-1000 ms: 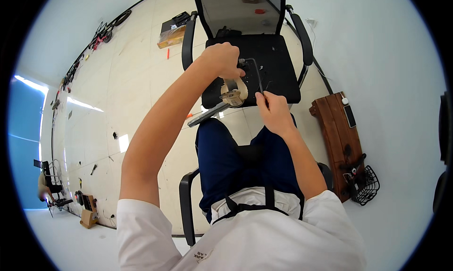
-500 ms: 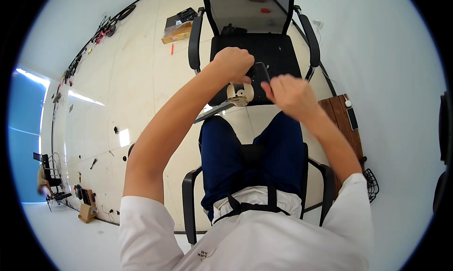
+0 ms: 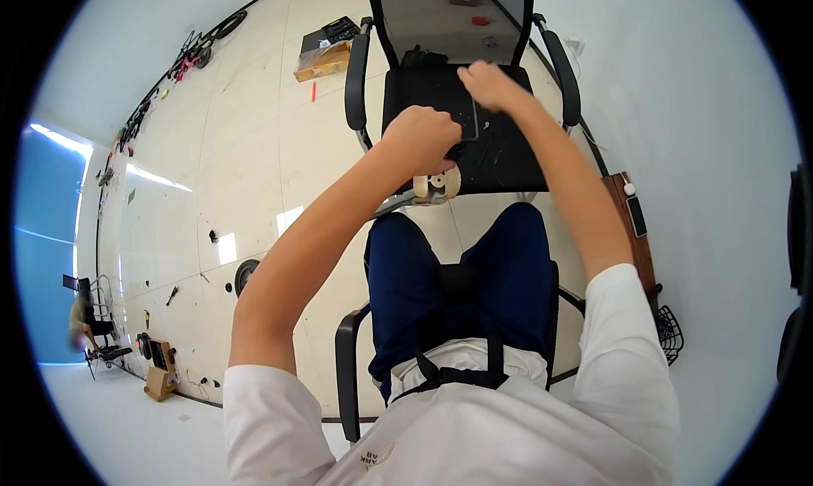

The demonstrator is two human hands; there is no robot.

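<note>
My left hand [image 3: 421, 139] is closed around a dark part whose kind I cannot make out, held over the front of a black chair seat [image 3: 508, 160]. Below the fingers shows a cream, rounded piece [image 3: 440, 184] with holes in it, and a grey metal bar [image 3: 391, 205] slants off to the lower left. An L-shaped hex key [image 3: 475, 129] sticks out of the held part just right of my left hand. My right hand [image 3: 491, 86] is closed at the key's far end, above the seat; its fingertips are partly hidden and slightly blurred.
Small loose pieces [image 3: 487, 125] lie on the seat between two armrests [image 3: 356, 81]. A wooden bench [image 3: 625, 211] with a phone [image 3: 635, 216] stands right. On the floor are a cardboard box [image 3: 323, 63], an orange stick [image 3: 313, 91] and a wheel [image 3: 246, 276].
My right hand has swung away from me, from the near right of the held part to above the seat, and the hex key has turned with it. My left hand keeps its grip.
</note>
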